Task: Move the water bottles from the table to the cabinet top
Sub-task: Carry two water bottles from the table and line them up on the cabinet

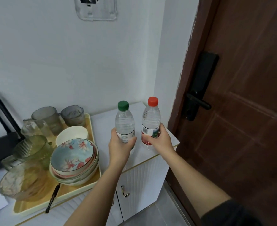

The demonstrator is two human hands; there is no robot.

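Note:
Two clear water bottles stand upright over the white cabinet top [165, 141], near its right end. My left hand [120, 144] is wrapped around the lower part of the green-capped bottle [124, 121]. My right hand [159, 140] grips the red-capped bottle [151, 118] at its red label. The bottles are side by side, a small gap between them. Both bases are hidden by my fingers, so I cannot tell whether they rest on the surface.
A cream tray [92, 183] fills the cabinet's left part, holding stacked floral bowls [72, 156], a white bowl [72, 133], glass cups and jugs [44, 118] and a glass bowl [22, 181]. A dark utensil [53, 199] lies at the tray's front. A brown door [240, 95] with a black handle [198, 101] stands right.

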